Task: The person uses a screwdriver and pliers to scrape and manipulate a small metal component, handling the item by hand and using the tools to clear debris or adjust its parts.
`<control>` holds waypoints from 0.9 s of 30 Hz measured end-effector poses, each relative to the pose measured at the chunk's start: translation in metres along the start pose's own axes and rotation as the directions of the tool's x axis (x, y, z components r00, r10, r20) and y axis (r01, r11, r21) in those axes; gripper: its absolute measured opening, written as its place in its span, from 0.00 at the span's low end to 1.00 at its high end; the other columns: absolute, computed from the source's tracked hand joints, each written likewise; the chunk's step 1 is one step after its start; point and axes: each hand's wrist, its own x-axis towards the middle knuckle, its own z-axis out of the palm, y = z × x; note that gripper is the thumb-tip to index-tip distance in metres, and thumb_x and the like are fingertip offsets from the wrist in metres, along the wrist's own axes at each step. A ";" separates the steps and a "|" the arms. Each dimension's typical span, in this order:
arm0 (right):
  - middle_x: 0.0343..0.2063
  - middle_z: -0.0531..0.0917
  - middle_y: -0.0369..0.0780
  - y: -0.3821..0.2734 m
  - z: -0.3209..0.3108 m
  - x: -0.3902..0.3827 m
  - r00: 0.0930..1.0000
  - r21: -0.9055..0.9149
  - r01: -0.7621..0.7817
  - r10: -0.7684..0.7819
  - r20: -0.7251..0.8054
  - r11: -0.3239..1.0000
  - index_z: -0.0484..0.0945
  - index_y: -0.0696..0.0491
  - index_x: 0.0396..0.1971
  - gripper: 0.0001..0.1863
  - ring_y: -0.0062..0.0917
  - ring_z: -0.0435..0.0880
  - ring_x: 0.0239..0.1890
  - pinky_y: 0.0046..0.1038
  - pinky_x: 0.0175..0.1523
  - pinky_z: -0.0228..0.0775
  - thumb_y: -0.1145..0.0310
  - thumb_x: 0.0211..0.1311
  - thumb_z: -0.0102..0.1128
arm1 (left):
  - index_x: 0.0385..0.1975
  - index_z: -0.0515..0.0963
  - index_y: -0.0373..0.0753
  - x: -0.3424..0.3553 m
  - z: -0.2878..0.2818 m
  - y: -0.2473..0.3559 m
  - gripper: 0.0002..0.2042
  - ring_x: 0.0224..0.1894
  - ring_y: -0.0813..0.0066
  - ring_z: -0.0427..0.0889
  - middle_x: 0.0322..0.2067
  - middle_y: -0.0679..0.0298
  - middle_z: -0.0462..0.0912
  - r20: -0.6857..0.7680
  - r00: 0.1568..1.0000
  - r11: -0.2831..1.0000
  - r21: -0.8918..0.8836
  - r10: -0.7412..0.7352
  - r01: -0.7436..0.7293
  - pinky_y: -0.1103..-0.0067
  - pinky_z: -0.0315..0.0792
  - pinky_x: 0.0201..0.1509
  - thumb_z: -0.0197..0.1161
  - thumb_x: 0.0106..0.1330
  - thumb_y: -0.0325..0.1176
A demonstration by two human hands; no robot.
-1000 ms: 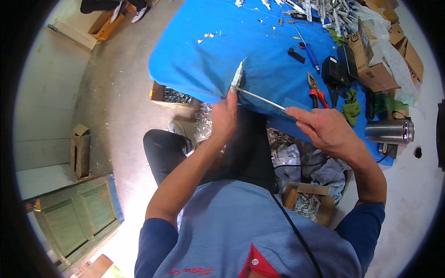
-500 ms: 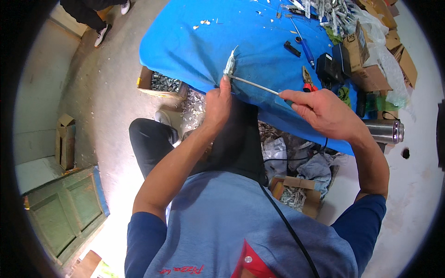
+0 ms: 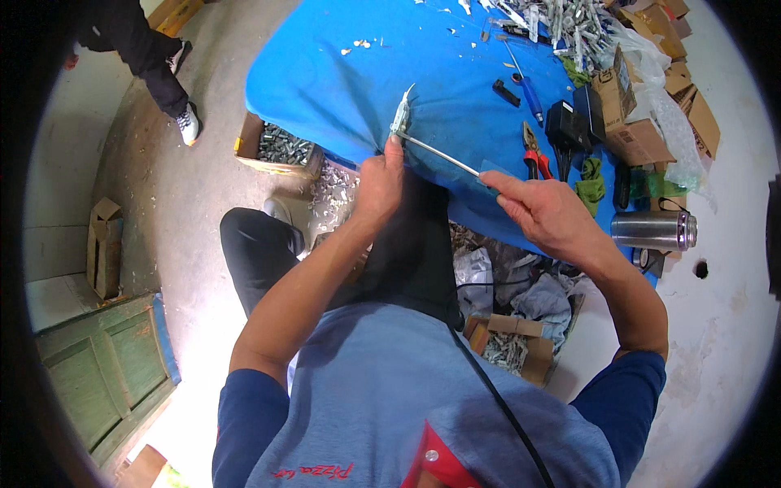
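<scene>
My left hand [image 3: 381, 180] is closed at the near edge of the blue-covered table, its thumb pressed on a slim whitish part [image 3: 401, 112]. That part stands up past the thumb and ends in a thin, pointed tip; its exact kind I cannot make out. In my closed right hand [image 3: 538, 207] is a screwdriver [image 3: 443, 154], its shaft slanting up to the left. The shaft's end meets the lower end of the whitish part, by my left thumb. Most of the screwdriver's handle is hidden in my fingers.
On the blue cloth [image 3: 317, 73] lie red-handled pliers [image 3: 533, 150], another screwdriver [image 3: 530, 96], black adapters [image 3: 567, 124] and a heap of similar parts [image 3: 569, 28]. A steel flask [image 3: 655, 230] stands at right. A box of metal pieces [image 3: 281, 150] sits below left. Someone's legs [image 3: 154, 69] are at upper left.
My right hand and the screwdriver have shifted slightly down and left, still against the whitish part. The person at upper left has come further into view. The view itself has moved a little.
</scene>
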 end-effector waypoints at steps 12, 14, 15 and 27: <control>0.20 0.74 0.32 0.004 -0.034 0.023 0.871 0.505 -0.456 0.252 0.421 0.733 0.74 0.51 0.59 0.20 0.17 0.71 0.16 0.23 0.22 0.63 0.62 0.71 0.51 | 0.13 0.69 0.31 -0.003 -0.008 0.005 0.36 0.21 0.75 0.65 0.14 0.65 0.67 0.001 1.000 0.999 -0.011 0.031 -0.031 0.73 0.62 0.25 0.44 0.74 0.59; 0.21 0.73 0.29 0.006 -0.024 0.013 0.809 0.638 -0.588 0.337 0.482 0.498 0.75 0.52 0.58 0.20 0.13 0.68 0.15 0.19 0.21 0.59 0.60 0.72 0.51 | 0.15 0.70 0.29 0.000 -0.011 0.007 0.36 0.21 0.72 0.66 0.14 0.62 0.68 0.025 1.000 1.000 -0.012 0.018 -0.018 0.71 0.63 0.26 0.44 0.74 0.59; 0.21 0.73 0.29 0.006 -0.019 0.009 0.817 0.653 -0.577 0.337 0.469 0.490 0.75 0.51 0.58 0.20 0.13 0.68 0.16 0.19 0.21 0.59 0.60 0.72 0.50 | 0.17 0.71 0.26 0.001 -0.013 0.007 0.36 0.21 0.70 0.66 0.14 0.58 0.70 0.043 0.999 1.000 -0.009 -0.009 0.009 0.69 0.64 0.28 0.44 0.74 0.58; 0.25 0.77 0.47 -0.005 0.025 -0.007 0.997 -0.061 -0.049 0.045 -0.064 0.997 0.74 0.45 0.58 0.19 0.41 0.79 0.28 0.40 0.33 0.70 0.66 0.69 0.53 | 0.15 0.58 0.49 -0.001 -0.025 0.016 0.28 0.12 0.84 0.50 0.13 0.76 0.53 0.367 0.819 0.595 -0.564 -0.440 0.572 0.81 0.44 0.15 0.52 0.68 0.64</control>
